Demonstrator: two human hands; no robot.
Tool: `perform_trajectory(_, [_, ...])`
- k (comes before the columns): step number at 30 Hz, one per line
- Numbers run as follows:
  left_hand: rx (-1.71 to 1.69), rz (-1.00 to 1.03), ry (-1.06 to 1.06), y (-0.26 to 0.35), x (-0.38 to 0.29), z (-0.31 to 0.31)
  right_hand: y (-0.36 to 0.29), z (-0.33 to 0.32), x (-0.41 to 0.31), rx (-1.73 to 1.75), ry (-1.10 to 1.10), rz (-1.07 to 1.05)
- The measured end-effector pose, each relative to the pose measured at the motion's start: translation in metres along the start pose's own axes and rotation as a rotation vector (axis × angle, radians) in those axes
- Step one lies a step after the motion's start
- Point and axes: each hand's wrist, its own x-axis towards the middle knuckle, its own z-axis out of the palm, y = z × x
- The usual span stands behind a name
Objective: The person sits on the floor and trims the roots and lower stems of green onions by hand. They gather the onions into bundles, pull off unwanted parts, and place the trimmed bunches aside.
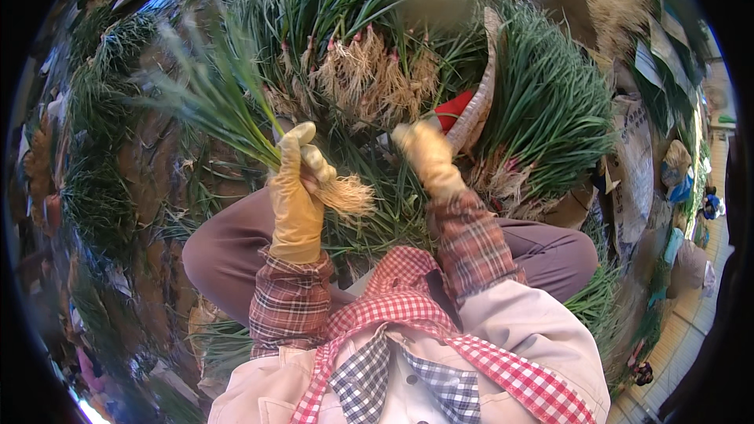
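My left hand (294,188), in a yellowish glove, is closed round a small bunch of green stalks (235,123). Their leaves point up and left, and pale stringy roots (347,195) stick out on the right of the fist. To the right, my gloved right hand (430,156) is blurred, with its fingers curled; whether it holds anything cannot be told. Just beyond it are a red object (452,111) and a curved pale strip (484,82). A large heap of the same leafy plants (330,6) lies in front, its tangled roots (368,76) towards me.
At the right stands another thick bundle of green plants (542,94). Loose leaves (377,229) cover the ground between my knees. More greens (97,188) lie in a row at the left. A printed sack (633,165) lies at the right, and people (711,203) are far off.
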Motion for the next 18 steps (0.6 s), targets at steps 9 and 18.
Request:
perform_trajectory(9, [0.132, -0.426, 0.006, -0.035, 0.021, -0.006, -0.016, -0.024, 0.017, -0.097, 0.188, -0.114])
perform_trajectory(18, [0.341, -0.425, -0.06, -0.07, 0.014, -0.012, -0.035, -0.021, -0.079, 0.597, -0.034, -0.024])
